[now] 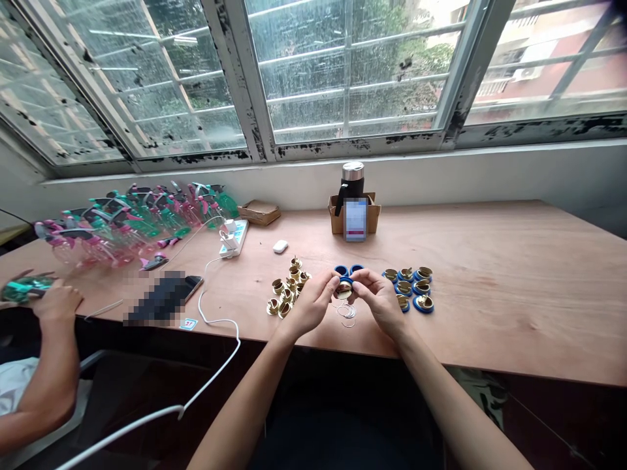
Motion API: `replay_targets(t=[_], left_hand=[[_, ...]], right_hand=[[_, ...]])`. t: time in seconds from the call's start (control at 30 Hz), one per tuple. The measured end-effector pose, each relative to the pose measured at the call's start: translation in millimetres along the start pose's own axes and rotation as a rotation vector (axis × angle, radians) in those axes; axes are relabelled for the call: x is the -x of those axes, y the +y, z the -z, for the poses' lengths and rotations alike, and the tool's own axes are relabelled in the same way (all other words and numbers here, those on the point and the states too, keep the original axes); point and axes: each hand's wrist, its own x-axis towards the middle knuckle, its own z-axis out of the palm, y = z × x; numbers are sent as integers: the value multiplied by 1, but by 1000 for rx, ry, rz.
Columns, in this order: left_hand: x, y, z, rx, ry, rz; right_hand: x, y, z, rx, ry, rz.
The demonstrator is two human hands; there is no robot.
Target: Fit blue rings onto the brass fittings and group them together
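Note:
Between the fingertips of my left hand (316,297) and my right hand (378,295) is a gold-coloured metal cup-like piece with a blue ring (345,287) around it. Both hands are closed on it, one from each side. Just beyond my fingers two blue rings (341,269) lie on the table. Thin silvery wire rings (348,313) lie below the held piece. Left of my left hand sits a group of bare gold metal pieces (285,294). To the right of my right hand stand several gold pieces with blue rings (422,287) around their bases.
A cardboard box (372,219) holds a black flask (353,179), with a phone (355,219) leaning in front. Spray bottles (122,228), a power strip (235,236) and a dark phone (164,297) lie left. A white cable (220,375) hangs over the edge. Another person's hand (56,300) grips a green bottle.

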Motion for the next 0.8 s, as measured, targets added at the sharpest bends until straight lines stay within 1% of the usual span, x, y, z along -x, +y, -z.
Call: replay_targets(t=[0.23, 0.37, 0.43, 0.57, 0.63, 0.8], left_hand=[[0, -4, 2, -222, -9, -57], [-1, -5, -1, -267, 20, -54], [-2, -6, -2, -227, 34, -45], [-3, -6, -4, -15, 90, 33], [-3, -6, -4, 59, 99, 62], [-3, -4, -2, 59, 62, 6]], right_hand=[[-1, 5, 2, 94, -72, -59], [0, 6, 3, 142, -117, -69], [1, 6, 2, 130, -136, -67], [3, 3, 0, 117, -155, -20], [3, 1, -1, 89, -156, -13], [2, 0, 0, 76, -151, -23]])
